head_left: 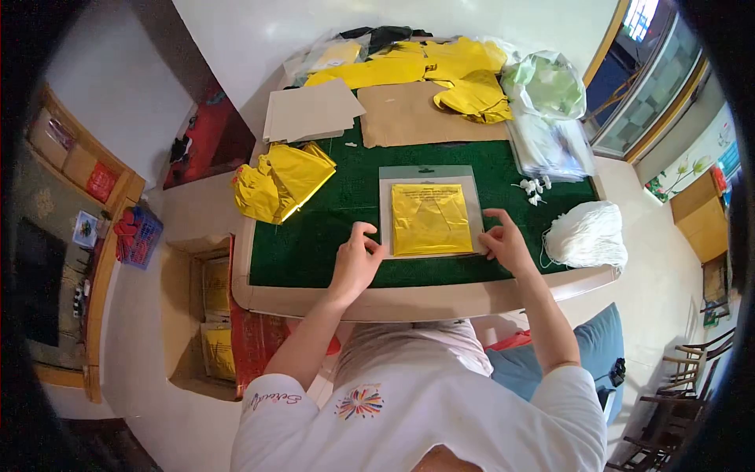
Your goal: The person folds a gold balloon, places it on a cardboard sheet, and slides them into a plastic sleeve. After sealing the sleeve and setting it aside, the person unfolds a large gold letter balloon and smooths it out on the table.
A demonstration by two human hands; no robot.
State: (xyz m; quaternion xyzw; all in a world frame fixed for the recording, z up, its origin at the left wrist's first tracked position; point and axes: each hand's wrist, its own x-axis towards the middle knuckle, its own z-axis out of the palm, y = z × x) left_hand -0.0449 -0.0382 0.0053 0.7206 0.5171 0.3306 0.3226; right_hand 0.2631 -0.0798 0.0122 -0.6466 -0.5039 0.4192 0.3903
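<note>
A clear plastic packet [430, 220] with a hang hole at its top lies flat on the green table surface. Inside it are a folded yellow foil sheet and a pale card backing, and small dark print runs across its upper part. My left hand [358, 263] is at the packet's lower left edge, thumb and fingers pinched together there. At the lower right edge, my right hand [507, 245] pinches the packet between thumb and fingers, its index finger raised a little.
Crumpled yellow foil [283, 181] lies left, below pale cards [307, 110]. Brown cardboard [401, 118] and more foil [409, 63] are at the back. On the right are clear bags [554, 145], small white pieces [533, 189] and white string [586, 236]. A carton [185, 315] holds yellow packets.
</note>
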